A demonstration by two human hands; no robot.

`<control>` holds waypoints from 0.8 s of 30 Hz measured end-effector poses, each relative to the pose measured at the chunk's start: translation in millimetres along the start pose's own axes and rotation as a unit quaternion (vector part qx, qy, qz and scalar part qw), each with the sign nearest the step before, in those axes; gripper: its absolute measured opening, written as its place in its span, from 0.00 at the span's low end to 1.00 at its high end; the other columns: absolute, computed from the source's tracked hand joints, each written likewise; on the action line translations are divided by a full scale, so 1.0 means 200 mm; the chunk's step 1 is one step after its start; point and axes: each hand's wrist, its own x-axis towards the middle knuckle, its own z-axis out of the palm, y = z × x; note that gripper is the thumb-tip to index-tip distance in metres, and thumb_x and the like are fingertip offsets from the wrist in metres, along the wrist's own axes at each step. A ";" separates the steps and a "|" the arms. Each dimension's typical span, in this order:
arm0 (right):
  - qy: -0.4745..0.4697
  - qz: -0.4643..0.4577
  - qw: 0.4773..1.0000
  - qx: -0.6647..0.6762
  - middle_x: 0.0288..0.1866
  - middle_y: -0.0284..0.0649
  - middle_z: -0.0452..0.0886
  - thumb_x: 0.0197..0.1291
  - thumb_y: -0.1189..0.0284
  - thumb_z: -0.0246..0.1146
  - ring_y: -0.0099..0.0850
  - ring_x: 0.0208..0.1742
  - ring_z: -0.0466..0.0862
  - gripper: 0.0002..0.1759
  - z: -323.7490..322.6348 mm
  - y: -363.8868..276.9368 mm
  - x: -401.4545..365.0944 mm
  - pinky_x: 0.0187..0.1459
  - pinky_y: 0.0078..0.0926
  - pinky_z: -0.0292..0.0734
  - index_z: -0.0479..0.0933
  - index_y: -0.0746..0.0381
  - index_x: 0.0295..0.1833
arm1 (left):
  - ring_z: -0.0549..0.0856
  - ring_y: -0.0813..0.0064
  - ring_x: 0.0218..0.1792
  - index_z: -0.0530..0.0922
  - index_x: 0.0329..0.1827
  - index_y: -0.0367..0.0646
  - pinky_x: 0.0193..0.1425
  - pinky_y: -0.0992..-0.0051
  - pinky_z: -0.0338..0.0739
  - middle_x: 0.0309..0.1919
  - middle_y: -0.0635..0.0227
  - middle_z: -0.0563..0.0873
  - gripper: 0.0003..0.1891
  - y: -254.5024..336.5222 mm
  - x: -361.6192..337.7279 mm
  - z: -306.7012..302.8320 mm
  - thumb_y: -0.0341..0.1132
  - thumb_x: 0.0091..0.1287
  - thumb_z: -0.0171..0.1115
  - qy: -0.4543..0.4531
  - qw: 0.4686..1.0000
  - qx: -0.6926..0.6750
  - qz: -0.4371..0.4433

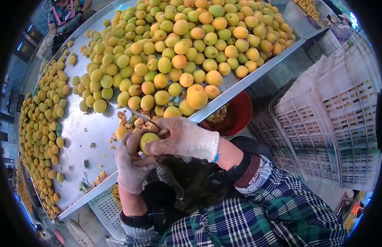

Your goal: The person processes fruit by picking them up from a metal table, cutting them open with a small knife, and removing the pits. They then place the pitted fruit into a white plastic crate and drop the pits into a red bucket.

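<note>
My left hand [132, 164], in a pale glove, has its fingers wrapped round a yellow-green apricot [148, 142] at the near edge of the metal table. My right hand [184, 138], in a stained knitted glove, grips a small knife [145, 118] whose blade points up and to the left over the table. The right fingertips touch the held apricot. Just beyond both hands lie small cut pieces [139, 122] and a large heap of apricots [166, 53].
The sloping metal table [82, 140] has a raised rim. A red bucket [241, 113] with small pieces inside stands below it. White crates [322, 119] are stacked at the right, and another crate [105, 212] sits lower left. A person [67, 16] is at the upper left.
</note>
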 end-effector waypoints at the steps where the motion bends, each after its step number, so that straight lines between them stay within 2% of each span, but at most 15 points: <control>1: -0.015 0.021 0.999 0.023 0.32 0.40 0.82 0.53 0.53 0.72 0.29 0.33 0.82 0.28 -0.01 -0.03 -0.02 0.35 0.26 0.77 0.79 0.66 0.48 | 0.83 0.58 0.44 0.80 0.51 0.35 0.52 0.64 0.77 0.40 0.56 0.84 0.33 0.02 0.01 -0.01 0.43 0.43 0.82 0.001 1.000 0.012 0.006; 2: -0.031 0.041 0.998 0.046 0.28 0.37 0.81 0.54 0.53 0.72 0.23 0.28 0.81 0.27 -0.01 -0.05 -0.03 0.29 0.22 0.76 0.79 0.66 0.47 | 0.83 0.56 0.44 0.80 0.50 0.35 0.52 0.64 0.77 0.40 0.56 0.84 0.33 0.06 0.02 -0.01 0.43 0.42 0.82 0.002 1.000 0.024 0.013; 5: -0.064 0.041 0.991 0.113 0.24 0.34 0.79 0.55 0.56 0.70 0.20 0.23 0.78 0.23 0.01 -0.02 -0.01 0.23 0.19 0.72 0.79 0.65 0.43 | 0.84 0.53 0.42 0.80 0.48 0.37 0.50 0.63 0.77 0.39 0.56 0.85 0.31 0.10 0.02 -0.04 0.46 0.43 0.81 -0.006 0.999 0.037 0.029; 9: -0.093 0.035 0.979 0.180 0.25 0.33 0.79 0.60 0.61 0.65 0.20 0.20 0.77 0.16 0.04 -0.01 -0.03 0.20 0.18 0.70 0.79 0.65 0.40 | 0.84 0.50 0.38 0.80 0.45 0.38 0.47 0.62 0.78 0.35 0.54 0.84 0.27 0.09 0.00 -0.05 0.51 0.51 0.74 -0.003 0.997 0.045 0.056; 12: -0.090 0.036 0.976 0.195 0.25 0.33 0.79 0.62 0.63 0.61 0.21 0.17 0.76 0.14 0.06 -0.03 -0.05 0.17 0.17 0.69 0.79 0.65 0.39 | 0.84 0.49 0.37 0.80 0.44 0.37 0.45 0.61 0.77 0.34 0.52 0.83 0.23 0.05 -0.02 -0.03 0.50 0.57 0.67 0.012 0.999 0.019 0.032; 15: -0.072 0.067 0.969 0.226 0.25 0.34 0.79 0.63 0.64 0.59 0.22 0.16 0.75 0.13 0.09 0.00 -0.05 0.16 0.17 0.69 0.79 0.65 0.38 | 0.83 0.48 0.36 0.80 0.44 0.37 0.45 0.61 0.77 0.33 0.52 0.83 0.21 0.05 -0.03 0.01 0.47 0.60 0.62 0.048 0.997 0.051 0.041; 17: -0.071 0.100 0.956 0.267 0.25 0.34 0.79 0.64 0.65 0.58 0.22 0.17 0.76 0.13 0.11 0.01 -0.04 0.18 0.19 0.70 0.79 0.65 0.37 | 0.83 0.54 0.38 0.79 0.46 0.36 0.46 0.64 0.77 0.36 0.54 0.83 0.27 0.04 -0.05 0.02 0.56 0.67 0.52 0.044 0.996 0.073 0.024; 18: -0.033 -0.013 0.986 0.163 0.27 0.38 0.81 0.64 0.64 0.58 0.25 0.22 0.79 0.14 0.13 0.06 -0.02 0.23 0.23 0.73 0.80 0.65 0.38 | 0.84 0.57 0.39 0.79 0.47 0.35 0.47 0.66 0.76 0.38 0.55 0.84 0.31 0.03 -0.06 0.03 0.60 0.71 0.47 0.041 0.996 0.084 0.015; 19: 0.006 -0.125 0.991 0.054 0.29 0.42 0.82 0.65 0.63 0.57 0.29 0.26 0.81 0.15 0.15 0.14 0.02 0.29 0.27 0.75 0.81 0.64 0.38 | 0.84 0.56 0.38 0.79 0.47 0.35 0.46 0.65 0.76 0.36 0.54 0.83 0.28 0.03 -0.07 0.04 0.57 0.70 0.50 0.051 0.997 0.065 0.002; 20: 0.045 -0.233 0.970 -0.057 0.30 0.47 0.84 0.65 0.63 0.57 0.32 0.31 0.84 0.16 0.16 0.15 0.04 0.34 0.31 0.78 0.82 0.64 0.39 | 0.83 0.55 0.37 0.79 0.46 0.35 0.45 0.65 0.76 0.35 0.53 0.83 0.25 0.03 -0.07 0.05 0.53 0.68 0.52 0.062 0.997 0.046 -0.012; 21: 0.037 -0.184 0.982 -0.004 0.32 0.48 0.84 0.65 0.62 0.56 0.32 0.33 0.84 0.16 0.18 0.17 0.03 0.36 0.32 0.78 0.82 0.64 0.39 | 0.83 0.53 0.36 0.79 0.45 0.35 0.44 0.64 0.76 0.33 0.52 0.83 0.23 0.03 -0.08 0.07 0.50 0.67 0.54 0.072 0.997 0.027 -0.026; 22: 0.028 -0.134 0.989 0.049 0.34 0.50 0.84 0.66 0.62 0.56 0.33 0.35 0.84 0.17 0.19 0.18 0.03 0.39 0.33 0.78 0.82 0.64 0.40 | 0.83 0.57 0.36 0.79 0.45 0.35 0.44 0.65 0.76 0.34 0.54 0.83 0.25 0.02 -0.08 0.08 0.52 0.69 0.51 0.083 0.995 0.013 -0.048; 23: 0.018 -0.080 0.993 0.083 0.33 0.48 0.83 0.66 0.62 0.56 0.32 0.34 0.83 0.16 0.20 0.16 0.02 0.37 0.31 0.77 0.81 0.64 0.39 | 0.83 0.60 0.36 0.79 0.46 0.35 0.44 0.66 0.76 0.34 0.56 0.83 0.27 0.02 -0.09 0.10 0.55 0.71 0.48 0.095 0.993 0.000 -0.071; 24: 0.012 -0.026 0.993 0.117 0.32 0.46 0.82 0.66 0.63 0.56 0.31 0.32 0.83 0.16 0.21 0.14 0.00 0.36 0.30 0.76 0.81 0.64 0.38 | 0.82 0.66 0.37 0.79 0.46 0.35 0.44 0.68 0.76 0.34 0.60 0.83 0.32 0.03 -0.06 0.11 0.59 0.72 0.42 0.144 0.988 -0.022 -0.060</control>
